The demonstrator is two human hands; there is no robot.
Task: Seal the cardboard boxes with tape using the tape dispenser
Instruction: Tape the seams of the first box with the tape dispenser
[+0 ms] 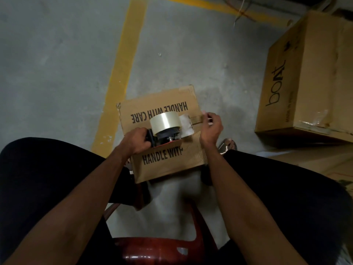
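From the head camera, both bare forearms reach forward and down between dark-trousered knees to a small cardboard box (164,142) on the grey concrete floor (57,64). The left hand (136,140) is curled in a fist around the black handle of the tape dispenser (164,134), which rests on the box's top along the seam between its two flaps. The dispenser carries a fat roll of clear tape (165,121), glossy and cylindrical, above a dark frame with a red edge. A short, shiny strip of tape runs from the roll toward the box's right edge, where the right hand (211,125) bends at the wrist, its fingers curled over the box edge at the tape's end; whether they pinch the tape or only press it down cannot be told. The box is matte brown corrugated board printed "HANDLE WITH CARE" in black on both flaps. A larger "boat" carton (305,79) stands well apart to the right. A yellow painted line (122,73) crosses the floor, and a red plastic stool (164,249) shows below.
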